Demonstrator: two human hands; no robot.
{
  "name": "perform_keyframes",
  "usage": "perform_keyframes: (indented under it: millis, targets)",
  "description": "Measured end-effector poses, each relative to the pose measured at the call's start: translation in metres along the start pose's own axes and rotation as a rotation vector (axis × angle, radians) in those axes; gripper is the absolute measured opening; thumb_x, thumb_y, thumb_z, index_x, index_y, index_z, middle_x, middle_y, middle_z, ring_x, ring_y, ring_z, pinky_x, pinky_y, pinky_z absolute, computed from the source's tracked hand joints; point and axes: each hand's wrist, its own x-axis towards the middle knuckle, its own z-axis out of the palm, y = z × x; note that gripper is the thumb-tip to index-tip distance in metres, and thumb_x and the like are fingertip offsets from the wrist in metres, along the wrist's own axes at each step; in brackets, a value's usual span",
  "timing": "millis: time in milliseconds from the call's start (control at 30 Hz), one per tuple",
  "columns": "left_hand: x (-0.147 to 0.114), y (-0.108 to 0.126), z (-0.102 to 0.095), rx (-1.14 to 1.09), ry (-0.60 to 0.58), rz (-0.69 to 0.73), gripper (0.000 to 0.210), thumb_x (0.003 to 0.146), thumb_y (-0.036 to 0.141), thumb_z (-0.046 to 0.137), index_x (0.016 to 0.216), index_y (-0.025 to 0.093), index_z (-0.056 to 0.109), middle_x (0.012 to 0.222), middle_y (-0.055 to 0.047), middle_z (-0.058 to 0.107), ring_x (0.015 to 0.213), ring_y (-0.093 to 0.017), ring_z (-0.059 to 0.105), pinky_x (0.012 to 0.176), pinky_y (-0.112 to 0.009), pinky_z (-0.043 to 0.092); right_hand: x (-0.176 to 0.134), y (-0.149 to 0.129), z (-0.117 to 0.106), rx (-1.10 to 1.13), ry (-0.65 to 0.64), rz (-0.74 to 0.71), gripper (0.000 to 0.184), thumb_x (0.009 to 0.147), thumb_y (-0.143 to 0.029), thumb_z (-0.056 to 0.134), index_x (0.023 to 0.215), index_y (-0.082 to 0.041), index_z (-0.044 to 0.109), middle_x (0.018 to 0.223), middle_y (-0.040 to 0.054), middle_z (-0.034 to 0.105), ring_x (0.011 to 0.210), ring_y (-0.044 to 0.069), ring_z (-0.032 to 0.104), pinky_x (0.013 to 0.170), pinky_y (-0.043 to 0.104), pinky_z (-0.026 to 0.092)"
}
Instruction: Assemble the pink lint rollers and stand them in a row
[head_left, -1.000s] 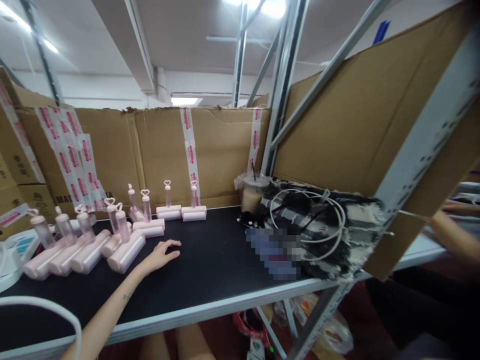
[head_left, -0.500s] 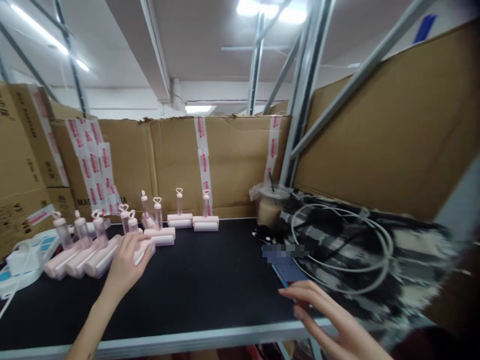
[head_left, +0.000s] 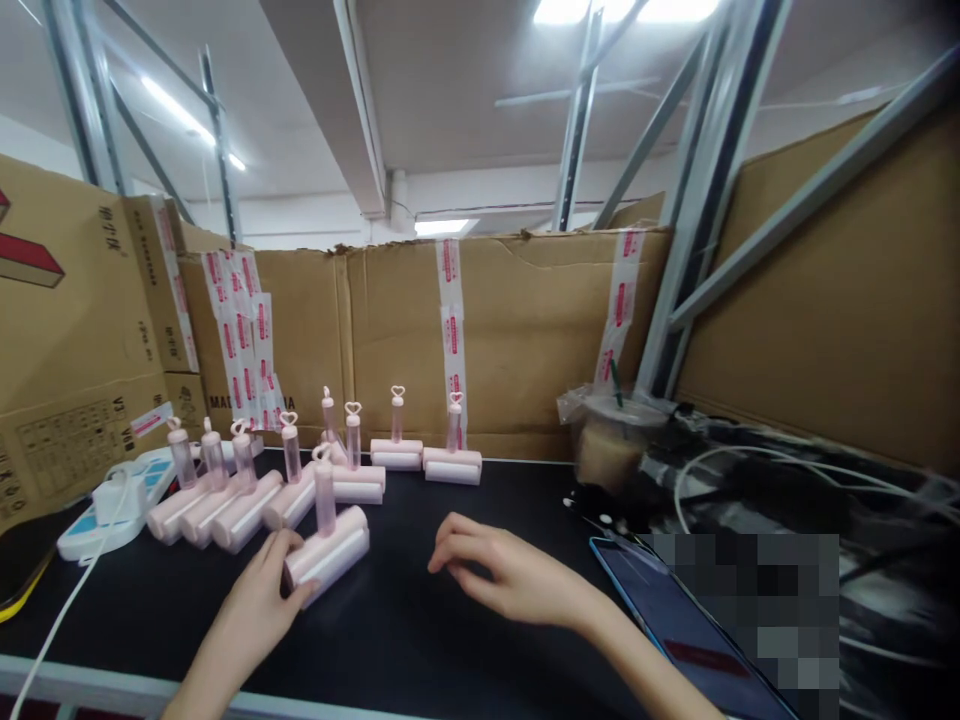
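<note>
My left hand (head_left: pixel 259 595) grips the left end of a pale pink lint roller (head_left: pixel 330 555), thumb on the near side and fingers behind. This roller's translucent handle, topped by a small loop, points up. My right hand (head_left: pixel 499 565) hovers to the right of the roller over the black tabletop (head_left: pixel 420 650). Its fingers are loosely bent, the thumb stands apart from them, and nothing shows between them. Behind my left hand, a row of matching lint rollers (head_left: pixel 244 510) stands with handles up. Two more, a back lint roller (head_left: pixel 396 455) and its neighbour (head_left: pixel 452 465), stand near the cardboard.
A phone (head_left: pixel 682 630) lies at the right, near my right forearm. Behind it stand a lidded drink cup (head_left: pixel 607 450) and a coiled white cable (head_left: pixel 720 455). At left is a white power strip (head_left: pixel 97 545) with a plugged-in cord. Cardboard walls (head_left: pixel 390 330) border the table.
My left hand has brought one lint roller out of the group towards me. My right hand has moved left, away from the phone. The camera view has turned left.
</note>
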Motion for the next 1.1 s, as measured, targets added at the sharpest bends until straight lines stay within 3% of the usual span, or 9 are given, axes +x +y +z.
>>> perform_keyframes:
  millis: [133, 267, 333, 467, 633, 767, 833, 967, 1100]
  targets:
    - [0.006, 0.03, 0.008, -0.204, -0.199, 0.071, 0.026, 0.067, 0.023, 0.059, 0.092, 0.022, 0.051, 0.095, -0.004, 0.057, 0.088, -0.021, 0.055, 0.083, -0.033, 0.042, 0.018, 0.029, -0.007, 0.065, -0.011, 0.045, 0.03, 0.086, -0.033, 0.048, 0.113, -0.022, 0.053, 0.108, 0.0054, 0.054, 0.086, 0.015, 0.057, 0.081, 0.028, 0.046]
    - [0.043, 0.058, 0.036, -0.317, -0.385, 0.141, 0.031, 0.063, 0.022, 0.063, 0.091, 0.02, 0.05, 0.091, -0.002, 0.055, 0.081, -0.017, 0.053, 0.076, -0.029, 0.043, 0.032, 0.057, 0.004, 0.111, 0.021, 0.075, 0.052, 0.074, -0.048, 0.062, 0.116, -0.018, 0.052, 0.11, 0.0079, 0.056, 0.096, 0.022, 0.055, 0.085, 0.034, 0.044]
    - [0.063, 0.064, 0.053, -0.354, -0.436, 0.163, 0.035, 0.062, 0.026, 0.066, 0.094, 0.019, 0.05, 0.095, -0.003, 0.054, 0.08, -0.017, 0.052, 0.074, -0.03, 0.043, 0.035, 0.066, 0.016, 0.201, 0.136, 0.108, 0.049, 0.07, -0.048, 0.065, 0.107, -0.017, 0.057, 0.102, 0.0065, 0.059, 0.092, 0.022, 0.056, 0.084, 0.035, 0.045]
    - [0.087, 0.062, 0.085, -0.418, -0.436, 0.166, 0.067, 0.055, 0.028, 0.074, 0.113, 0.019, 0.043, 0.118, -0.01, 0.048, 0.099, -0.022, 0.051, 0.083, -0.034, 0.041, 0.035, 0.079, 0.036, 0.404, 0.39, 0.203, 0.035, 0.074, -0.048, 0.061, 0.089, -0.016, 0.062, 0.083, 0.0033, 0.063, 0.077, 0.02, 0.059, 0.073, 0.033, 0.048]
    - [0.087, 0.05, 0.108, -0.486, -0.483, 0.168, 0.045, 0.066, 0.034, 0.068, 0.102, 0.017, 0.048, 0.095, -0.006, 0.061, 0.089, -0.019, 0.057, 0.079, -0.031, 0.044, 0.038, 0.09, 0.04, 0.482, 0.583, 0.243, 0.043, 0.075, -0.057, 0.055, 0.081, -0.015, 0.06, 0.073, 0.0049, 0.063, 0.07, 0.02, 0.06, 0.066, 0.033, 0.049]
    - [0.084, 0.048, 0.112, -0.516, -0.455, 0.152, 0.045, 0.065, 0.035, 0.069, 0.101, 0.018, 0.048, 0.095, -0.005, 0.061, 0.088, -0.019, 0.057, 0.08, -0.031, 0.044, 0.034, 0.096, 0.017, 0.512, 0.811, 0.29, 0.05, 0.085, -0.06, 0.029, 0.097, -0.017, 0.052, 0.081, 0.0068, 0.063, 0.078, 0.02, 0.062, 0.075, 0.035, 0.049]
    - [0.084, 0.048, 0.11, -0.522, -0.447, 0.15, 0.045, 0.065, 0.035, 0.068, 0.101, 0.018, 0.048, 0.095, -0.004, 0.061, 0.089, -0.019, 0.057, 0.081, -0.031, 0.044, 0.03, 0.098, 0.007, 0.493, 0.853, 0.298, 0.046, 0.085, -0.057, 0.033, 0.101, -0.018, 0.05, 0.086, 0.0072, 0.062, 0.082, 0.02, 0.062, 0.079, 0.035, 0.048]
    - [0.085, 0.048, 0.101, -0.524, -0.489, 0.178, 0.046, 0.064, 0.036, 0.069, 0.102, 0.018, 0.049, 0.093, -0.003, 0.061, 0.09, -0.019, 0.057, 0.083, -0.031, 0.044, 0.025, 0.097, 0.001, 0.411, 0.775, 0.317, 0.033, 0.078, -0.045, 0.052, 0.095, -0.017, 0.054, 0.081, 0.0044, 0.062, 0.074, 0.019, 0.061, 0.07, 0.032, 0.048]
    - [0.084, 0.045, 0.093, -0.527, -0.565, 0.218, 0.049, 0.063, 0.036, 0.07, 0.103, 0.018, 0.049, 0.096, -0.003, 0.06, 0.092, -0.02, 0.056, 0.086, -0.033, 0.042, 0.02, 0.099, 0.004, 0.267, 0.723, 0.38, 0.021, 0.073, -0.037, 0.056, 0.085, -0.02, 0.053, 0.076, -0.0009, 0.059, 0.068, 0.016, 0.057, 0.065, 0.028, 0.044]
